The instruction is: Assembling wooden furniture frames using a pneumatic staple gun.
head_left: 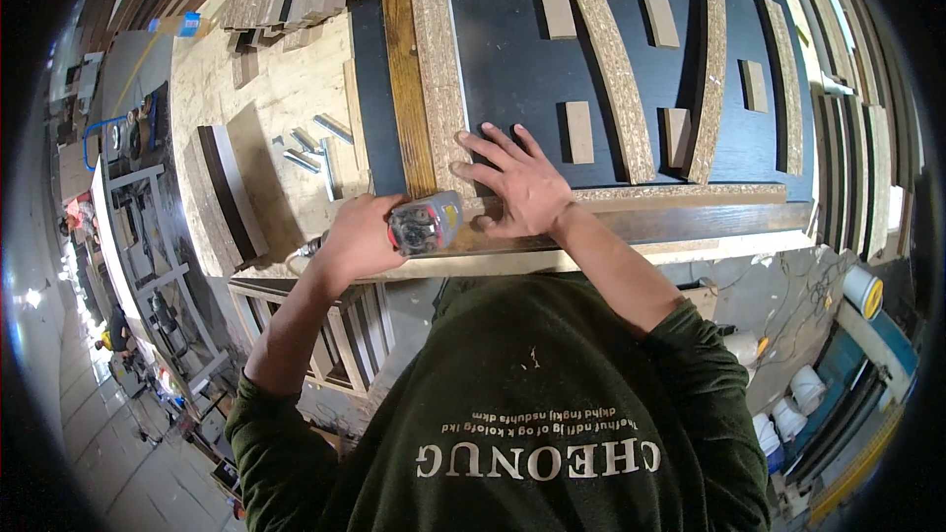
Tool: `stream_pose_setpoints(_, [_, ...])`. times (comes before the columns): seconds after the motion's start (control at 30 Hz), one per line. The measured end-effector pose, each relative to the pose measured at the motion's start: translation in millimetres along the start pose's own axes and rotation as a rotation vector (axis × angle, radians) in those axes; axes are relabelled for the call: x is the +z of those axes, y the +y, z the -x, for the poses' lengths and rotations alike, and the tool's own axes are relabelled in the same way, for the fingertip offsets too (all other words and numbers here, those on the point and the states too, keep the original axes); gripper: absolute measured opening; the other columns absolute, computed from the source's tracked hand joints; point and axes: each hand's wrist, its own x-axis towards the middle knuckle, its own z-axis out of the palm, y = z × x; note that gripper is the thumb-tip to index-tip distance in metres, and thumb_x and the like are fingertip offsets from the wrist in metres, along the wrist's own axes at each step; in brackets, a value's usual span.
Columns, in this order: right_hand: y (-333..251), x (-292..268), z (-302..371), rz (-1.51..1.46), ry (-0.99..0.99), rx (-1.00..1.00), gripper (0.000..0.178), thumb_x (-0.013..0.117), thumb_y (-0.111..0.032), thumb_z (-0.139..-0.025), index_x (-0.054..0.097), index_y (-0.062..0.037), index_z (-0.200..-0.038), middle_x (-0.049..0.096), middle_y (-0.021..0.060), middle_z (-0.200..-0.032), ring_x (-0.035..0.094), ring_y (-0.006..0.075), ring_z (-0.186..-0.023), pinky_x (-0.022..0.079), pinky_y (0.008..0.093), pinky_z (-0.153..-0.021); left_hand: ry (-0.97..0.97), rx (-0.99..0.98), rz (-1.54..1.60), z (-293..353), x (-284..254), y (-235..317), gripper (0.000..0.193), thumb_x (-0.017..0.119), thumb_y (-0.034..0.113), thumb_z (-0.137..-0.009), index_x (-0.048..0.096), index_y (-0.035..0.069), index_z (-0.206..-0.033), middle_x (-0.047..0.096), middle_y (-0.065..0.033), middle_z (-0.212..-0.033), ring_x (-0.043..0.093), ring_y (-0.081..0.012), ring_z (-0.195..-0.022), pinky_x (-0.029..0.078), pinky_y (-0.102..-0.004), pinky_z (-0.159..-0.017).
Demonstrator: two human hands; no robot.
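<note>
My left hand [360, 236] is wrapped round the handle of an air staple gun [426, 224], grey with red and black parts. The gun sits over the corner where a particleboard strip [440, 79] meets the strip along the near edge. My right hand [519, 182] lies with fingers spread, its fingertips on the lower end of that upright strip. Both strips rest on a dark panel [512, 49]. A brown stained wood strip [406, 69] runs alongside the particleboard. The gun's nose is hidden.
Curved particleboard strips [609, 74] and small wood blocks [579, 132] lie on the panel to the right. Several metal staple strips [305, 160] are on the pale tabletop [227, 89]. Stacked boards stand at the left [229, 192] and far right [855, 167]. White buckets [808, 389] stand below.
</note>
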Motion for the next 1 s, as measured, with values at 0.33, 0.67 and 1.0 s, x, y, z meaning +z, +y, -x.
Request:
stream_pose_setpoints(0.33, [1,-5,-1,0.014,-0.026,0.027,0.077,0.070,-0.040,-0.068,0.042,-0.0194,-0.136,0.028,0.0055,-0.151,0.022,0.0291,-0.142,0.015,0.0518,-0.117,0.051,0.050,-0.058,7,-11,21,0.052,0.075,0.028,-0.064,0.064,0.005,-0.109,0.065,-0.0208,-0.099,0.060,-0.0391,-0.094,0.048,-0.0439,-0.086])
stream_pose_setpoints(0.67, [-3,-3,-4,0.023,-0.038,0.036,0.083,0.072,-0.044,-0.068,0.038,-0.0152,-0.139,0.029,0.0052,-0.151,0.023,0.0276,-0.141,0.015,0.0518,-0.117,0.086,0.024,-0.199,7,19,-2,0.054,0.078,0.023,-0.060,0.063,0.005,-0.108,0.067,-0.0189,-0.094,0.064,-0.0368,-0.086,0.050,-0.0410,-0.081])
stream_pose_setpoints(1.0, [19,14,-108,0.053,0.357,0.035,0.058,0.052,-0.042,-0.089,0.041,-0.0167,-0.140,0.026,0.0128,-0.151,0.022,0.0335,-0.141,0.018,0.0544,-0.114,0.279,-0.163,0.562,129,83,-43,0.070,0.081,0.017,-0.058,0.056,-0.011,-0.117,0.069,-0.0220,-0.095,0.068,-0.0187,-0.089,0.052,-0.0313,-0.079])
